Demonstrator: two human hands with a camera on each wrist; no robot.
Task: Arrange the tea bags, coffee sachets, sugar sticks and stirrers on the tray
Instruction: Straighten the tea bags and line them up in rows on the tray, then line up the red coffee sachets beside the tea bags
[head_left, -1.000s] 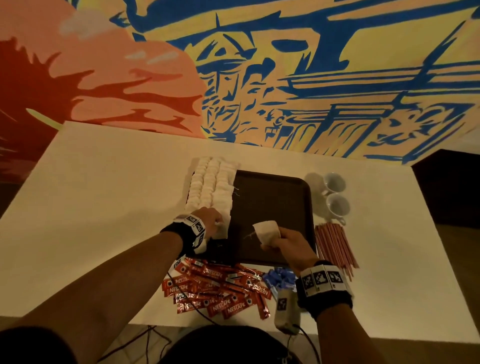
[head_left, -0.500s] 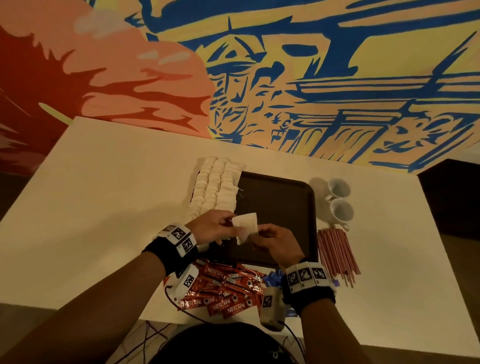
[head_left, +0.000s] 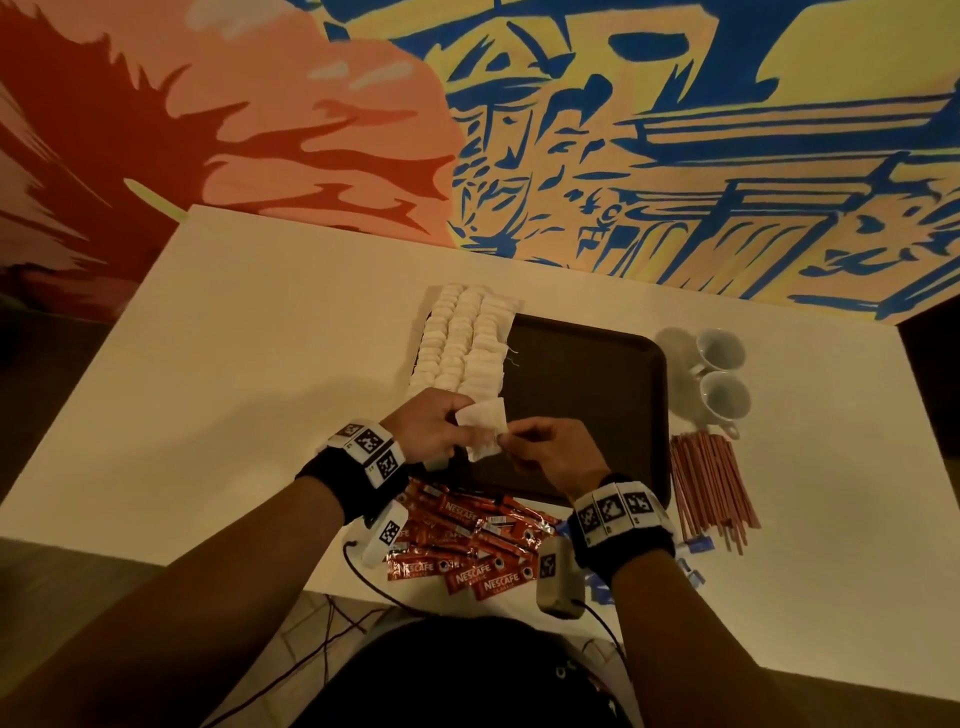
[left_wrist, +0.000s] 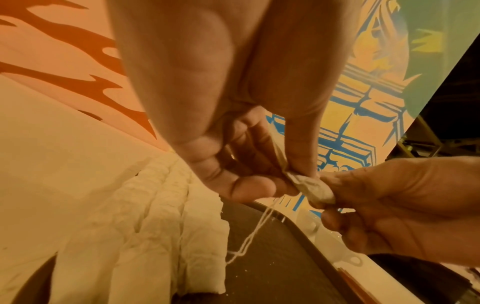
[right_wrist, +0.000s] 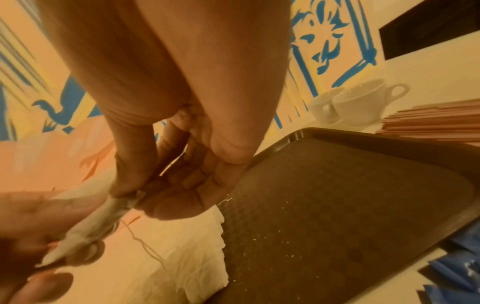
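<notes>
The white bench carries a dark tray, with rows of tea bags along the tray's left edge. Coffee sachets lie just in front of the tray, stirrers to its right. Over the tray's near-left corner both hands pinch one tea bag — left hand on one edge, right hand on the other, knuckles up. Its string dangles free and could snag the laid rows; opposed pulling might tear the paper.
</notes>
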